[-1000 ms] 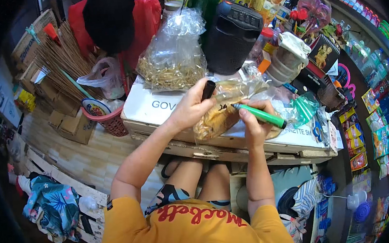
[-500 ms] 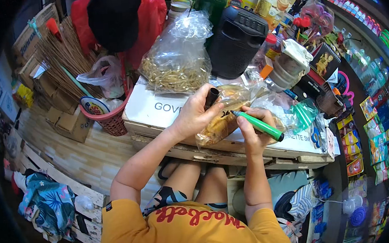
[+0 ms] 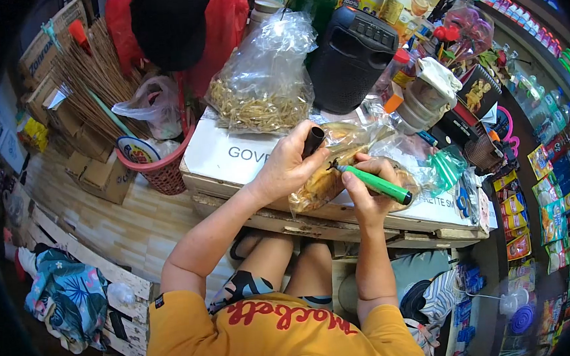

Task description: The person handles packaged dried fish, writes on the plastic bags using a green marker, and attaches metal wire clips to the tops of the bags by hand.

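Note:
My left hand [image 3: 287,163] is closed around a black marker cap [image 3: 313,141], and its fingers rest on a clear plastic bag [image 3: 315,190] with brownish-gold contents. My right hand [image 3: 369,184] grips a green marker [image 3: 379,185]. The marker's tip touches the bag, or is just over it, beside small black marks. The bag lies at the front of a white-topped wooden table [image 3: 214,158]. Part of the bag is hidden beneath both hands.
Behind my left hand stands a clear bag of small dried pieces [image 3: 263,103], with a black speaker [image 3: 352,57] beside it. Containers [image 3: 425,99] and a green-and-clear plastic bag [image 3: 446,167] are at the right. A pink basket [image 3: 165,170] is left of the table.
The camera view has shifted slightly. The marker tip has moved a little left over the bag, and the black marks look different. Both hands keep their holds.

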Tool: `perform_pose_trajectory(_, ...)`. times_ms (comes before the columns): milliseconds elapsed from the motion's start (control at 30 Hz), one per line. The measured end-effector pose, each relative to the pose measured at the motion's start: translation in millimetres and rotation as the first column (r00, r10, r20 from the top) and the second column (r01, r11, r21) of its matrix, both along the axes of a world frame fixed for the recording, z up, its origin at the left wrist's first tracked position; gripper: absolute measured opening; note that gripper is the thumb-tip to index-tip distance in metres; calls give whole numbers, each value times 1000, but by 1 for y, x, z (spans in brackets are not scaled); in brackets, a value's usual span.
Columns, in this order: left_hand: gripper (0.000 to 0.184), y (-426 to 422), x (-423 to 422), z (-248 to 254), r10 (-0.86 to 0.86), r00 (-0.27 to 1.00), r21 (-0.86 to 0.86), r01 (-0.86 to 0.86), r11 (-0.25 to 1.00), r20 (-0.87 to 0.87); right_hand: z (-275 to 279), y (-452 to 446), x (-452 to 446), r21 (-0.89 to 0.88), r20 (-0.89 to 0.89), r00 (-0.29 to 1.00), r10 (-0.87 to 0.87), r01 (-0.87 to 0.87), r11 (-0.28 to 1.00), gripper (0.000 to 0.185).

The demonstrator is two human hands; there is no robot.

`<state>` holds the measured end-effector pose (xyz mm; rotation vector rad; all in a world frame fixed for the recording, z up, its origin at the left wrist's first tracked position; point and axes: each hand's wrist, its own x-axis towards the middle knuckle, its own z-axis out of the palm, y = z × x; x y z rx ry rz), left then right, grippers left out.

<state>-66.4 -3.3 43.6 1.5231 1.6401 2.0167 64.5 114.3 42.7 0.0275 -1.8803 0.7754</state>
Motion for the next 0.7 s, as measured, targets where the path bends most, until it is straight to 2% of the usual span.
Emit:
perform_pose_trajectory(100,18,0,-1,-2,9,1000,-26,-9,1000,-5,1,-4,-2,-175,-70,997,-15,2,985,15)
perform_pose_trajectory(200,18,-1,-1,-1,11,1000,-32,-11,999,1,3,-6,-1,-180,-42,999,-34,26,983,15)
perform_pose_trajectory(300,19,-1,0,0,-2,1000,-15,3,1000,22,1,-1,1,-80,31,1000,2,0,997,15)
perform_pose_trajectory(433,19,-1,-1,0,9,1000,-12,-9,1000,10,7,-6,3,-310,-60,998,22,-39,950,16)
perform_pose_trajectory(533,19,-2,-1,0,1,999,-33,0,999,33,9,-7,4,-284,-89,995,37,-61,957,15)
perform_pose_trajectory(700,18,-1,0,0,2,1000,-6,-2,1000,22,10,-14,1,-72,-44,999,3,-6,997,15)
